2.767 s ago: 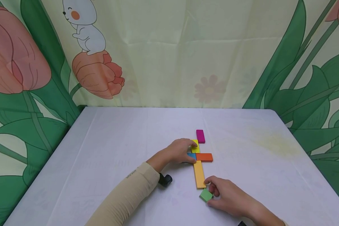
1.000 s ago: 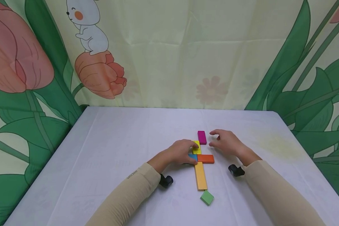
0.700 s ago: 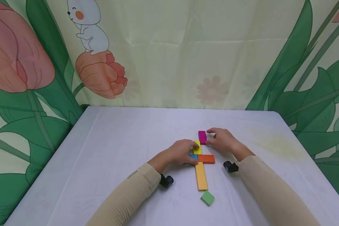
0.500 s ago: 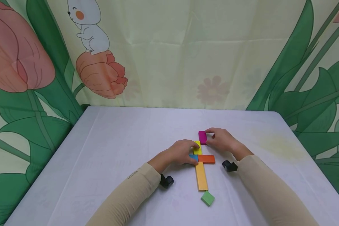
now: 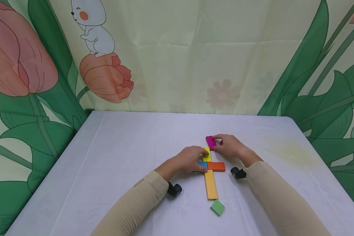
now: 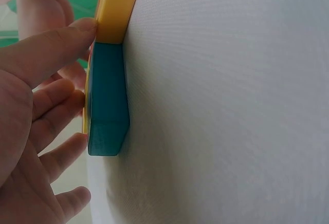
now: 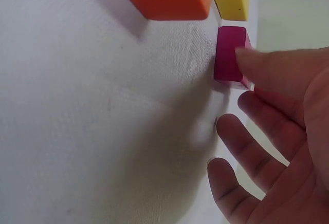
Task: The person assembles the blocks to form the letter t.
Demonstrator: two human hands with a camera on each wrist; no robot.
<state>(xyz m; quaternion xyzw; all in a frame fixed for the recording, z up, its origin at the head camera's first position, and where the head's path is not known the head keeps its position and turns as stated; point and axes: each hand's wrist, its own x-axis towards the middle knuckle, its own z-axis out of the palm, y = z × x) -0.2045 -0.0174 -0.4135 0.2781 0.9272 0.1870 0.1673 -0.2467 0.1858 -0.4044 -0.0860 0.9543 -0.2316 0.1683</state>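
Wooden blocks lie in a line on the white table. My left hand [image 5: 188, 159] rests its fingers on the yellow block [image 5: 207, 157] and its thumb near where the blue block [image 6: 109, 88] meets the long light-orange block [image 5: 210, 184]. The blue block is partly covered in the head view. At the far end my right hand [image 5: 230, 146] pinches the magenta block [image 5: 210, 142], now slightly slanted; the thumb lies against it in the right wrist view, its other fingers spread. The red-orange block [image 5: 216, 167] sits right of the blue one.
A green block [image 5: 217, 207] lies cornerwise at the near end of the light-orange block. Black wrist cameras [image 5: 238, 173] are strapped below both hands. A flower-printed cloth [image 5: 171, 65] hangs behind the table [image 5: 129, 137].
My right hand leaves the green block, goes up to the magenta block and takes hold of it. That block tilts a little, its far end to the left. My left hand stays in place.
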